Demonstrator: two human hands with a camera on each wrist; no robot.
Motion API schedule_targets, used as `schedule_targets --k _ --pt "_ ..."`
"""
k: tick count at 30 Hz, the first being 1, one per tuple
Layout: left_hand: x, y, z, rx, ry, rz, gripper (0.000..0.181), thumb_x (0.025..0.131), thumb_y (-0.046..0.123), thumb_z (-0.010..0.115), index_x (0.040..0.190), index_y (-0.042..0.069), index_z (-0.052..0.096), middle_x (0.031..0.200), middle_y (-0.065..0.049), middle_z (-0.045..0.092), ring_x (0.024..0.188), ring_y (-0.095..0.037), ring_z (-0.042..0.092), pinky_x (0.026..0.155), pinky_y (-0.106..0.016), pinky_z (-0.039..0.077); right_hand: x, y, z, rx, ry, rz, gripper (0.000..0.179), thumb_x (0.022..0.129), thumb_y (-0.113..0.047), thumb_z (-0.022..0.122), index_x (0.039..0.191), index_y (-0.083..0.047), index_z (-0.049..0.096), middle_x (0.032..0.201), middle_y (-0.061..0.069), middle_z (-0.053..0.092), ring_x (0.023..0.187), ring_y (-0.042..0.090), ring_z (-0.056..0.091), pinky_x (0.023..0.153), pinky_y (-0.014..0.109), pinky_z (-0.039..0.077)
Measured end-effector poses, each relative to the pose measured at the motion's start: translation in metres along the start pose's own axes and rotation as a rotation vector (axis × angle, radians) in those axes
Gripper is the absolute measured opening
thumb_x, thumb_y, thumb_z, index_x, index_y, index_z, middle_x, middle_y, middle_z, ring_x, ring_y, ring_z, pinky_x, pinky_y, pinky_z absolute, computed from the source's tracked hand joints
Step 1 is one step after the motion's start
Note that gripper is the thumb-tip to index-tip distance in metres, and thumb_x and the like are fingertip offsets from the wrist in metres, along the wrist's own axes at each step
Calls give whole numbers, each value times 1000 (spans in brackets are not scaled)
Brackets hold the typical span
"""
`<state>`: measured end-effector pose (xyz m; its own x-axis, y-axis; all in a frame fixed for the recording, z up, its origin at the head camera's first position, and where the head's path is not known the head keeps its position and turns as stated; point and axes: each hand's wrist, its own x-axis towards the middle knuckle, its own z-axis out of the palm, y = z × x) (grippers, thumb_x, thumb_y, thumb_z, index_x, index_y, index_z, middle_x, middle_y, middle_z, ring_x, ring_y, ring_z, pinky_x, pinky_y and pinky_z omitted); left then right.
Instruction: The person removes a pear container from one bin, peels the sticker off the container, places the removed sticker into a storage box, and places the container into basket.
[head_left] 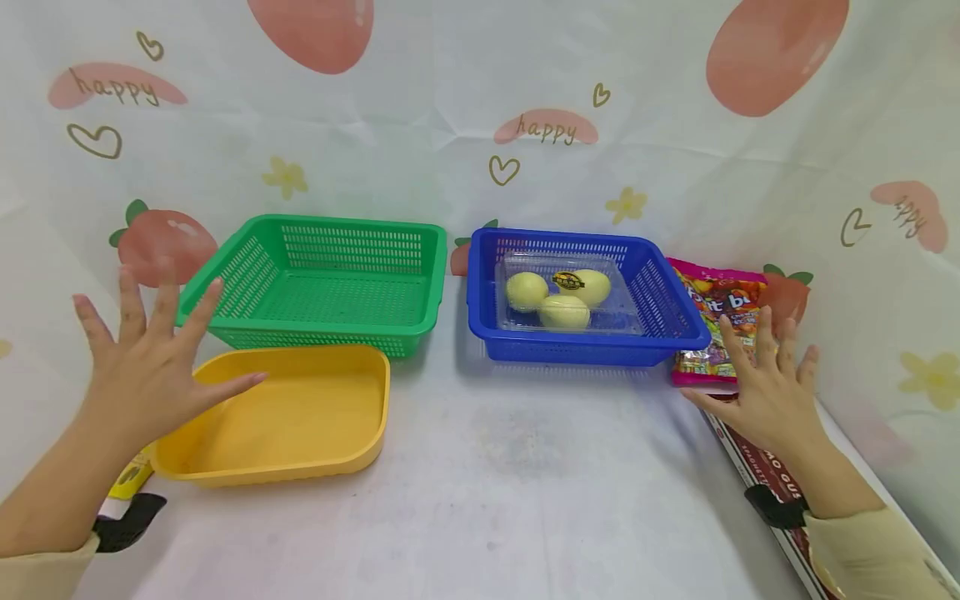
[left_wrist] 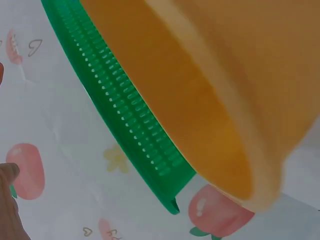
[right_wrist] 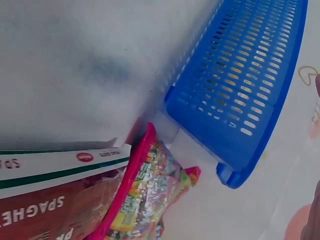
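My left hand point(head_left: 146, 367) is spread with straight fingers above the left end of the yellow tray point(head_left: 300, 408), holding nothing. Behind that tray stands a green basket point(head_left: 352, 296) with nothing in it. On the other side my right hand point(head_left: 772, 392), fingers also spread, hovers over a spaghetti pack point(head_left: 757, 454) and the near edge of a pink candy bag point(head_left: 723, 304). A blue basket point(head_left: 592, 350) stands left of the bag. Inside it lies a clear plastic box point(head_left: 517, 321) with three pale yellow round items point(head_left: 564, 312); their kind is unclear.
A small yellow packet point(head_left: 133, 475) sticks out partly hidden at the yellow tray's left end. Behind both baskets rises a white printed cloth point(head_left: 420, 92). The white tabletop point(head_left: 517, 500) stretches across the front. Each wrist wears a black strap point(head_left: 127, 523).
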<state>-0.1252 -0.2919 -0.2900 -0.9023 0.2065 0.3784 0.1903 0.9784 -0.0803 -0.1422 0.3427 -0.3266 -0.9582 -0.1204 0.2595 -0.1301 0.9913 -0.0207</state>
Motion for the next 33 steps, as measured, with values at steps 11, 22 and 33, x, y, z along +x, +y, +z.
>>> schedule_targets --k 11,22,33 --pt "28 10 7 -24 -27 37 111 71 74 55 151 23 -3 152 -6 -29 136 -33 -33 102 -71 -17 21 -6 2 21 -20 4 102 78 -68 50 149 -25 -10 149 4 -36 136 32 -34 102 69 -20" --pt "57 26 19 -7 29 136 110 70 88 31 151 18 6 153 -8 -28 138 -33 -30 105 -72 -8 44 -7 1 7 -30 -18 100 80 -70 46 147 -29 -16 150 7 -35 135 30 -36 103 66 -22" --pt "99 36 26 -24 -53 143 104 75 66 58 151 14 9 154 -7 -24 140 -37 -23 107 -70 -6 79 0 -2 97 -82 32 97 83 -67 44 149 -21 -12 149 14 -33 134 42 -31 101 69 -22"
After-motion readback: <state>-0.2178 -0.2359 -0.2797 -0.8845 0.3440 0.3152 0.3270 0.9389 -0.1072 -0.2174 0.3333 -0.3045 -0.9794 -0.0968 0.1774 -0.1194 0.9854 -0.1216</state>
